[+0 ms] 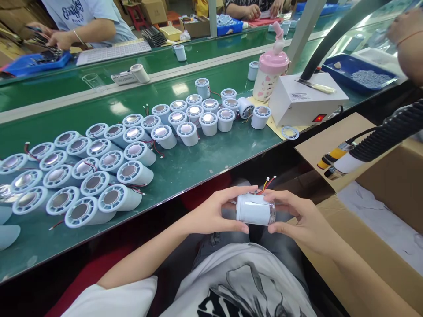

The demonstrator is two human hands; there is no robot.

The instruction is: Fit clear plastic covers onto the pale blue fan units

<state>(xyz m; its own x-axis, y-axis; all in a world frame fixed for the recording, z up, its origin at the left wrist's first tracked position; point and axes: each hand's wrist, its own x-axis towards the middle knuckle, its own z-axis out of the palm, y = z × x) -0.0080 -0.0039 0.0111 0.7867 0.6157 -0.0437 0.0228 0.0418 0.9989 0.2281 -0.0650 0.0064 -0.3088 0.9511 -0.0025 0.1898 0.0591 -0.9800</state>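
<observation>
Holding pale-blue, clear-ended plastic cylinder (253,210) above lap (220,244), pinched between left hand (220,213) and right hand (299,213), with thin red and yellow wires (264,188) toward 1 o'clock. Not yet set down. From 9 to 12 o'clock on green table (178,171): dozens of pale-blue plastic cups (124,199), many with silver discs (113,197) seated; can't tell if finished. Beyond, 1 o'clock: white box-shaped device (302,103).
</observation>
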